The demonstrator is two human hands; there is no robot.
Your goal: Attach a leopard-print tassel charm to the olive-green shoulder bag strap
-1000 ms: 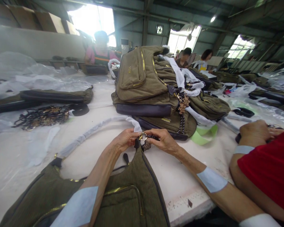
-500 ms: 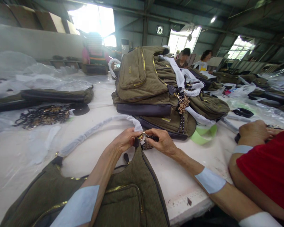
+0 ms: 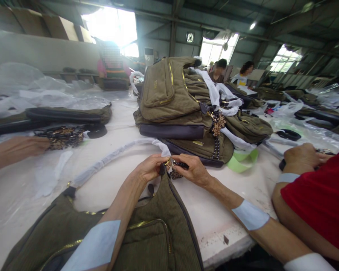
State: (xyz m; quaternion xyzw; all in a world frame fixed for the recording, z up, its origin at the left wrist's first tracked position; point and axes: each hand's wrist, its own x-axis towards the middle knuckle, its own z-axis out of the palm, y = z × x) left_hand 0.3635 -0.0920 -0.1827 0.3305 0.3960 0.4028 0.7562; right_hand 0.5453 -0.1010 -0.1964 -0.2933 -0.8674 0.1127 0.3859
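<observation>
My left hand (image 3: 149, 168) and my right hand (image 3: 191, 170) meet above the table, pinching a small gold metal ring (image 3: 170, 162) between their fingertips. My right fingers also hold the dark end of a leopard-print strap (image 3: 175, 174), which hangs below the ring. An olive corduroy bag (image 3: 155, 235) with gold zips lies under my forearms, and a dark tab at its top runs up to my left hand. A long handle wrapped in white plastic (image 3: 113, 161) curves from the bag towards my left hand.
A stack of olive bags (image 3: 172, 101) stands just beyond my hands. A co-worker's hand (image 3: 19, 147) rests by a pile of leopard-print chain straps (image 3: 63, 137). At right, another worker's red sleeve (image 3: 316, 203) and hand (image 3: 302, 158) come in. Plastic sheeting (image 3: 45, 98) covers the far table.
A co-worker's hand has come in from the left and now lies on the leopard-print chain pile. My hands and the ring have stayed nearly still.
</observation>
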